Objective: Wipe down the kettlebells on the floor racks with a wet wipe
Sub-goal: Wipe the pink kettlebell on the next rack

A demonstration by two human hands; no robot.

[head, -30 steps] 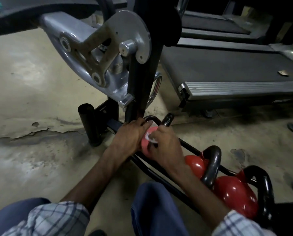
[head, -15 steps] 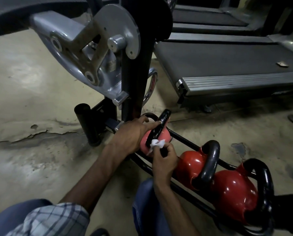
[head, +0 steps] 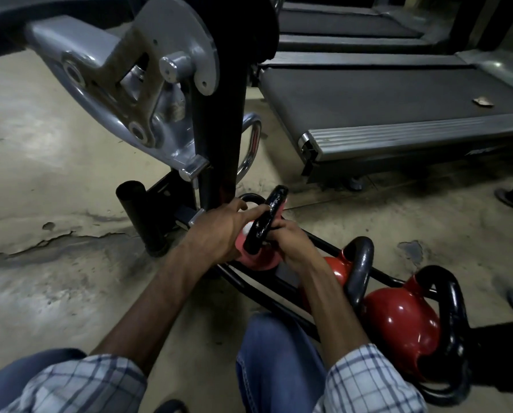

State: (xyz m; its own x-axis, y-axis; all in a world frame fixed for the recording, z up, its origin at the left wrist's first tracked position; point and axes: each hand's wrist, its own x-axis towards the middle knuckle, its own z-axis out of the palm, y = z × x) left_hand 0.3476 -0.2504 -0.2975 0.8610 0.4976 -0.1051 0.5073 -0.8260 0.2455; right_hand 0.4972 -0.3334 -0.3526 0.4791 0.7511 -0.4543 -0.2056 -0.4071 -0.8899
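A pink kettlebell (head: 259, 261) with a black handle (head: 267, 219) sits at the far end of a low black floor rack (head: 250, 286). My left hand (head: 219, 234) grips the pink kettlebell on its left side, fingers reaching up to the handle. My right hand (head: 292, 241) is closed around the handle's right side. A small white patch, likely the wet wipe (head: 247, 227), shows between the handle and my left hand; the rest is hidden. Two red kettlebells (head: 337, 268) (head: 398, 318) with black handles stand further right on the rack.
A grey and black exercise machine (head: 147, 93) rises just behind the rack, its post (head: 222, 138) right by my left hand. Treadmills (head: 398, 114) lie at the back right. The concrete floor (head: 55, 189) is cracked on the left. My blue-jeaned knee (head: 276, 365) is below.
My right hand has slid from the lower front of the handle up onto its right side, covering most of the wipe. My left hand stays on the pink kettlebell.
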